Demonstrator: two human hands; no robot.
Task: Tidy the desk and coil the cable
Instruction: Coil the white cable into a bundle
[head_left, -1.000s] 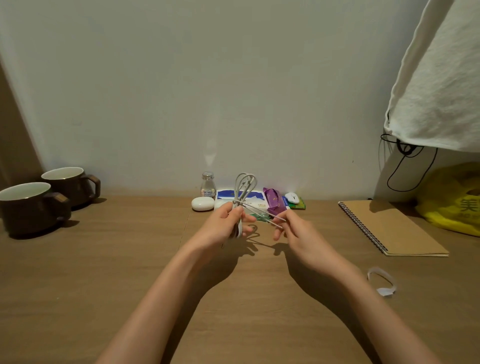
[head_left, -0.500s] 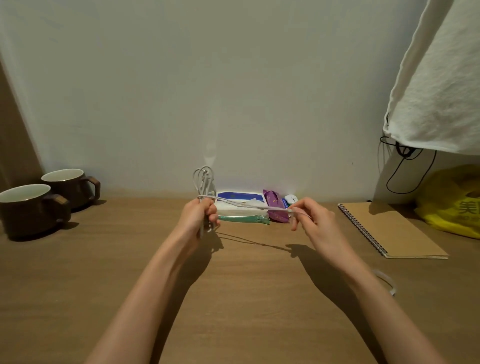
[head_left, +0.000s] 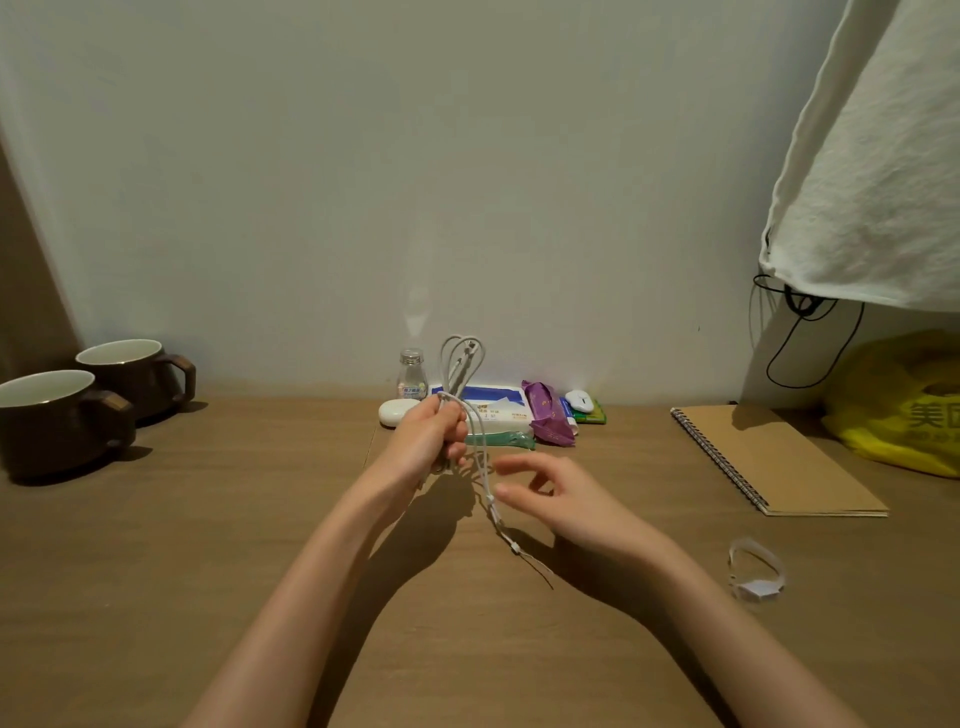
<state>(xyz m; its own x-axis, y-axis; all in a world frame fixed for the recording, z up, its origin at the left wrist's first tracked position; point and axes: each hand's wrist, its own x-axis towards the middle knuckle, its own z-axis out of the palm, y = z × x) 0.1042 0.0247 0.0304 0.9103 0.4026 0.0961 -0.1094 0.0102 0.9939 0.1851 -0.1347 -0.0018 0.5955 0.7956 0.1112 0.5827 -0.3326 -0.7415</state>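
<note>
Left grip (head_left: 431, 441) fisted round looped cable (head_left: 457, 376), loops above it. Right grip (head_left: 561, 499) slack, holding nothing; cable tail hangs just beside it.

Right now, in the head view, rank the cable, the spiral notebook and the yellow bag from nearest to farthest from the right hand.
1. The cable, just left of the right hand, at its fingertips.
2. The spiral notebook, off to the right.
3. The yellow bag, far right, beyond the notebook.
</note>
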